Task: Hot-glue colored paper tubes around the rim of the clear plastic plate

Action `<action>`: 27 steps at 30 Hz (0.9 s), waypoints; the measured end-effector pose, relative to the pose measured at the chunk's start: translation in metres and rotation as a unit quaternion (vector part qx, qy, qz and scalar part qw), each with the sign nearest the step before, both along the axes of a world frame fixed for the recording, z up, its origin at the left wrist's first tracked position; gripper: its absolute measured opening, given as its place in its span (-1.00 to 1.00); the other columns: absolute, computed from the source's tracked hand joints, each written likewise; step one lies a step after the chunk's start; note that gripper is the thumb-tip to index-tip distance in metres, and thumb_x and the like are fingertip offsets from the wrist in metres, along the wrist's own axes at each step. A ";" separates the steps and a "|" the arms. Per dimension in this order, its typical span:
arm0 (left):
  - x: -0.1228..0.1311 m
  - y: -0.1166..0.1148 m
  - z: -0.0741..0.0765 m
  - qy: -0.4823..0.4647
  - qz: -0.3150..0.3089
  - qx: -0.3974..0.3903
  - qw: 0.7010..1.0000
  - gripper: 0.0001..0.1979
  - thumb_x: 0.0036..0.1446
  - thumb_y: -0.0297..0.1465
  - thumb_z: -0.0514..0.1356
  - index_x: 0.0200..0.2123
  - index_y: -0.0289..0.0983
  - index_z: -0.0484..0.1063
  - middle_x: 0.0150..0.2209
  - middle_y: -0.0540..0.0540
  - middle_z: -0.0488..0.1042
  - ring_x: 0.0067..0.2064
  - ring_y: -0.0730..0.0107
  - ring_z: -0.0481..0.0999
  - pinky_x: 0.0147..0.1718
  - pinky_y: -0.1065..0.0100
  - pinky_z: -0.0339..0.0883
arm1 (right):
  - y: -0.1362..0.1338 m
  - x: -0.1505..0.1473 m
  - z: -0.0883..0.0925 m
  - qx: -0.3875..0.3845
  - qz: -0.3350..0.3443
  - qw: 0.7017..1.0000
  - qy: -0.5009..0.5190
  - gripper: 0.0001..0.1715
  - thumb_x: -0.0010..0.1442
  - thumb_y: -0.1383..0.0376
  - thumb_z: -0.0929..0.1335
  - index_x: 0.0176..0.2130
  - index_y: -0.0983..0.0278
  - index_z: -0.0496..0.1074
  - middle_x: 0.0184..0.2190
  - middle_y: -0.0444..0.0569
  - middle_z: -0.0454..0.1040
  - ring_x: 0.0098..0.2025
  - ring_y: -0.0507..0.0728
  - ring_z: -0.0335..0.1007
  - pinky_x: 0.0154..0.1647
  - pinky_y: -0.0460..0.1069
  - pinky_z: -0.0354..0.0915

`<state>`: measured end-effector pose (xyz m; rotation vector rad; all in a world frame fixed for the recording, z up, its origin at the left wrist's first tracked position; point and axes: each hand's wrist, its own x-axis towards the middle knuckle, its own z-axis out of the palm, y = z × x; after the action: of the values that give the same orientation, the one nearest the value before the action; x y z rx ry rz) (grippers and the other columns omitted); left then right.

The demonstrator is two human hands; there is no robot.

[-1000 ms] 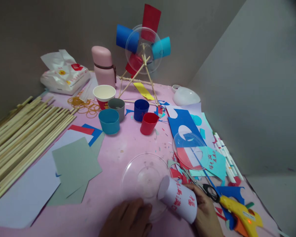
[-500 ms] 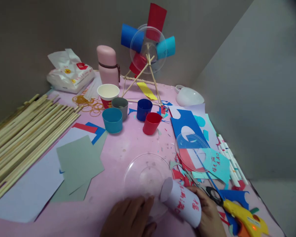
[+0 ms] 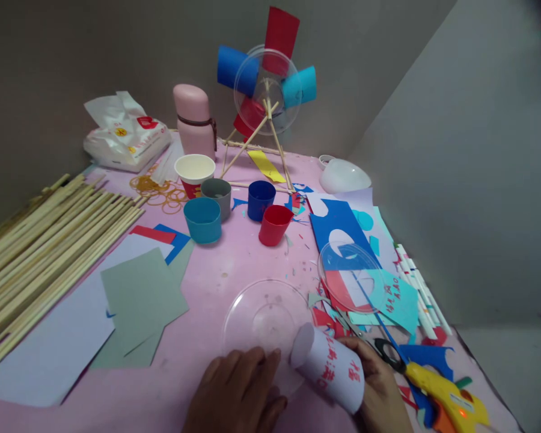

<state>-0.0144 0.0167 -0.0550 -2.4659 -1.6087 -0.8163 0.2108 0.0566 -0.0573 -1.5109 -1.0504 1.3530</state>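
My right hand [image 3: 379,391] is wrapped round a white paper cup with red characters [image 3: 329,365], held on its side with its bottom facing left. The cup's lower edge rests on a clear plastic plate [image 3: 264,319] lying on the pink table [image 3: 211,276]. My left hand [image 3: 237,394] lies flat with fingers stretched on the near rim of that plate, pressing it down. A second clear plate [image 3: 349,273] lies to the right on coloured paper.
Scissors [image 3: 381,347] and a yellow glue gun [image 3: 446,400] lie right of my right hand. Coloured cups [image 3: 234,207], a pink flask [image 3: 193,120] and a paper-cup wheel on sticks [image 3: 268,84] stand behind. Bamboo sticks [image 3: 40,240] and paper sheets [image 3: 139,294] fill the left.
The hands and cup stay in nearly the same place; my left fingers have crept a little further onto the plate. The view shifted slightly.
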 end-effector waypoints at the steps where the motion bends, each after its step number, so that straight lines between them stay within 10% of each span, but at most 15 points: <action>1: 0.000 0.000 0.000 0.002 -0.001 -0.001 1.000 -0.69 0.23 -0.26 0.04 -0.04 -0.24 0.41 -0.21 -0.04 0.56 -0.29 0.32 0.51 -0.33 0.28 0.37 | 0.000 0.000 0.000 -0.016 0.001 1.000 0.020 -0.76 -0.12 0.27 0.49 -0.35 0.23 0.51 -0.55 -0.10 0.48 -0.55 0.09 0.34 -0.54 -0.06 0.27; 27: 0.007 0.008 0.000 -0.010 -0.033 -0.116 0.993 -0.60 0.20 -0.23 0.11 0.10 -0.15 0.28 -0.21 0.00 0.51 -0.29 0.35 0.45 -0.33 0.33 0.31 | 0.002 -0.002 0.002 -0.026 -0.006 0.999 0.036 -0.75 -0.17 0.32 0.51 -0.37 0.24 0.53 -0.52 -0.08 0.53 -0.57 0.05 0.29 -0.59 -0.10 0.22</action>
<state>-0.0072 0.0243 -0.0549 -2.6894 -1.7269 -0.7006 0.2084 0.0585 -0.0555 -1.4932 -0.9657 1.4249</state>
